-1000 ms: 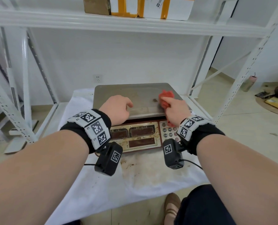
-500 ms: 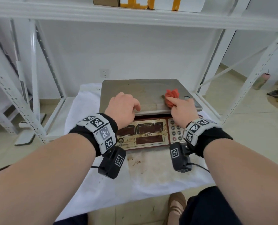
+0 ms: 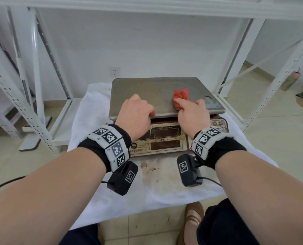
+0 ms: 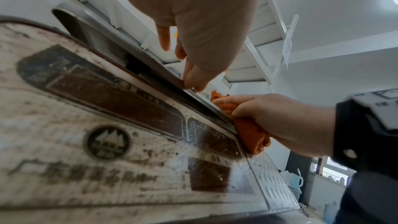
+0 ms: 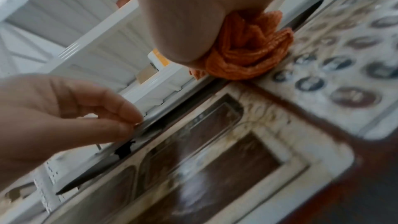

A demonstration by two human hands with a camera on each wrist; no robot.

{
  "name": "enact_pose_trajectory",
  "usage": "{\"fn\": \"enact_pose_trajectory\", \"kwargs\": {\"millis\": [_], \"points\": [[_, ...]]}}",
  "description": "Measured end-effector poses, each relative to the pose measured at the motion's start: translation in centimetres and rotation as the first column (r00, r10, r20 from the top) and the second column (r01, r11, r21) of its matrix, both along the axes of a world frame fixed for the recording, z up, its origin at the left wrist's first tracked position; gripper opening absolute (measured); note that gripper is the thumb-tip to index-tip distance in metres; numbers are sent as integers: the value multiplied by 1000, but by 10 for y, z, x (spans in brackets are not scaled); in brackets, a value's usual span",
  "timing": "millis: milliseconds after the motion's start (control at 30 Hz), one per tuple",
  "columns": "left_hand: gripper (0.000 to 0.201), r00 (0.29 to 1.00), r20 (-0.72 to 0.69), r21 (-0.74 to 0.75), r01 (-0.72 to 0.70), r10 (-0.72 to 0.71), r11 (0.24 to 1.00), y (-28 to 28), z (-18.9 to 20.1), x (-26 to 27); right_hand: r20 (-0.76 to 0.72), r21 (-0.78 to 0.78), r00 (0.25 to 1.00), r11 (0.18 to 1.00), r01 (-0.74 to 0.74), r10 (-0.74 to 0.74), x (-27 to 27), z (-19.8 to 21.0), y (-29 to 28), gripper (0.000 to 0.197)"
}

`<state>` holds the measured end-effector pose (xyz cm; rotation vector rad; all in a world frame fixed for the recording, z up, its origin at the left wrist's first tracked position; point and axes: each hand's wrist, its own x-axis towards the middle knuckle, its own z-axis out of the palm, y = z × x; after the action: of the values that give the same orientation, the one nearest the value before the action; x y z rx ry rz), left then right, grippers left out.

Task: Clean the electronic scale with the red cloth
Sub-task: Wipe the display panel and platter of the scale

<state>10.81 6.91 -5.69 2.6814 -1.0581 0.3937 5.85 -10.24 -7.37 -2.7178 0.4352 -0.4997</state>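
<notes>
The electronic scale has a dull steel pan (image 3: 157, 89) and a stained display panel (image 3: 164, 138). My left hand (image 3: 136, 115) grips the pan's front rim near the middle, fingers curled over the top. In the left wrist view its fingertips (image 4: 193, 83) sit on the rim above the panel (image 4: 107, 125). My right hand (image 3: 193, 117) holds the bunched red cloth (image 3: 180, 96) against the pan's front right part. The cloth (image 5: 247, 48) bulges out under my right palm (image 5: 193, 14), beside the keypad (image 5: 344, 57). My left hand (image 5: 64, 108) pinches the rim there.
The scale stands on a stained white sheet (image 3: 94, 121) over a low platform. White shelving uprights (image 3: 14, 103) flank it left and right (image 3: 279, 85), and a shelf (image 3: 147, 7) runs overhead. A wall socket (image 3: 115, 71) is behind. My shoe (image 3: 194, 218) is below.
My right hand has drawn the red cloth leftward and nearer the pan's front edge. My left hand stays on the front rim. The head view has tilted down.
</notes>
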Motion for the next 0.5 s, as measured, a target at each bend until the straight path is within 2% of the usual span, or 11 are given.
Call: {"fn": "enact_pose_trajectory", "kwargs": {"millis": [100,200,267,433,500], "points": [[34,1000,18,1,22,-22,1000,2,-2,-2,-62,-48,997,998,40,-43,-1,4,-16,50],[34,999,26,-6,36,-35,999,4,-4,-2,-46,-9,979,981,196,-197,-5,8,-18,49],[33,999,31,-8,39,-39,999,4,-5,-2,-25,4,977,977,214,-214,-4,5,-7,49],[30,998,27,-15,53,-52,999,4,-8,-1,21,-76,1000,997,3,-1,1,-5,16,47],[30,998,25,-27,54,-53,998,4,-9,-1,8,-66,999,997,-33,34,1,-2,10,47]]}}
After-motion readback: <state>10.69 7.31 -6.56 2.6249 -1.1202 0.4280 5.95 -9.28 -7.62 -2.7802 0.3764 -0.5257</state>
